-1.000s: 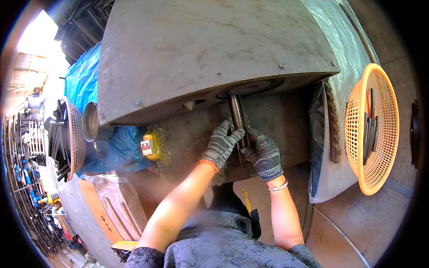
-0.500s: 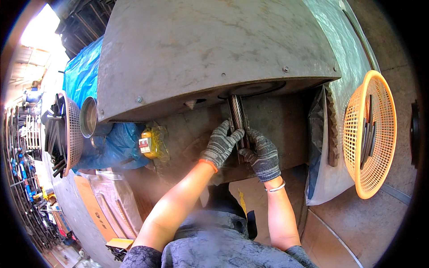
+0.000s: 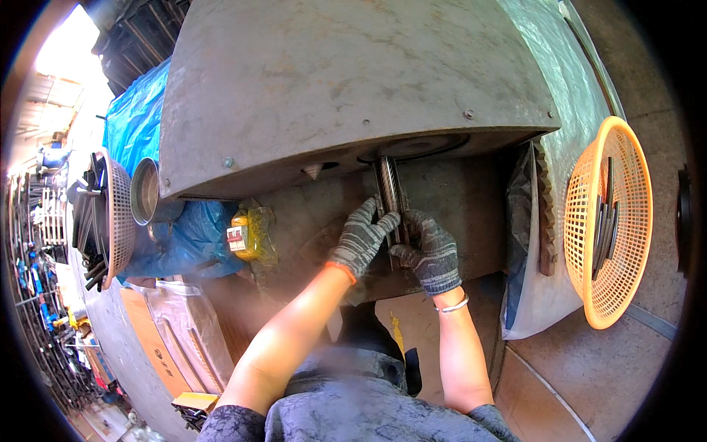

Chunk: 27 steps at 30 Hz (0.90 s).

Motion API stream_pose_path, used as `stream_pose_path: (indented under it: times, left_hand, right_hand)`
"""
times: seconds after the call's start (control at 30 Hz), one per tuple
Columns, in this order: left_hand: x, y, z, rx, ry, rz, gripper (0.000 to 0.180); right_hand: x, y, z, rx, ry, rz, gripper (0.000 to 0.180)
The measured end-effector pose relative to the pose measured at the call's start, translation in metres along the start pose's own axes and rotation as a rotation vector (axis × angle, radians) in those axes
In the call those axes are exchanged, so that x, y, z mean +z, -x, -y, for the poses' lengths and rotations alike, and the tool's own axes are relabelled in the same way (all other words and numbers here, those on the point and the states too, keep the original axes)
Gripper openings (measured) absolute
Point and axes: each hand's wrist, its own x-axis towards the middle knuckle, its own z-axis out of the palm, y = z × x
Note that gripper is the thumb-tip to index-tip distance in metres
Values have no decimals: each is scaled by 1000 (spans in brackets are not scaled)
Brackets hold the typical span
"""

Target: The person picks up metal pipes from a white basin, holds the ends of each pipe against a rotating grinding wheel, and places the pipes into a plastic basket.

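Note:
A shiny metal rod with a fine slanted pattern juts out toward me from under a large grey metal housing. Its near end passes between my gloved hands. My left hand, in a grey striped knit glove with an orange cuff, is closed with thumb and fingers against the rod's left and top side. On the other side my right hand, gloved alike, has its fingers curled in against the rod's near end. My fingers cover that end, and whether a smaller piece lies between them I cannot make out.
At the right stands an orange plastic basket with several dark rods. Another basket of dark pieces is at the left, beside a metal pot. A yellow package lies left of my hands. A notched strip edges the right side.
Both hands stay at the near end of the rod, with only a very slight shift of the fingers.

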Motion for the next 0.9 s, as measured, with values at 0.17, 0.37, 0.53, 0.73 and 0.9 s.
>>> stream_pose_path:
  times: [0.17,0.37,0.53,0.73,0.9]
  left_hand:
    - [2,-2,5,31,-42,-39,67]
    - [1,5,-10,-31,-28,-24,72]
    - [-2,1,-6,-30,55,44,78]
    - [2,3,-2,-30,-52,-48,73]
    - [-2,1,-3,-23,-23,21,74]
  right_hand:
    - [-4,0,5,-49,-24,-25,59]
    - [-3,1,7,-21,-20,-20,57]
    - [-3,1,7,-19,-2,-15,57]
    - [-2,1,7,-64,68,-35,57]
    - [1,1,1,-45,18,-29,59]
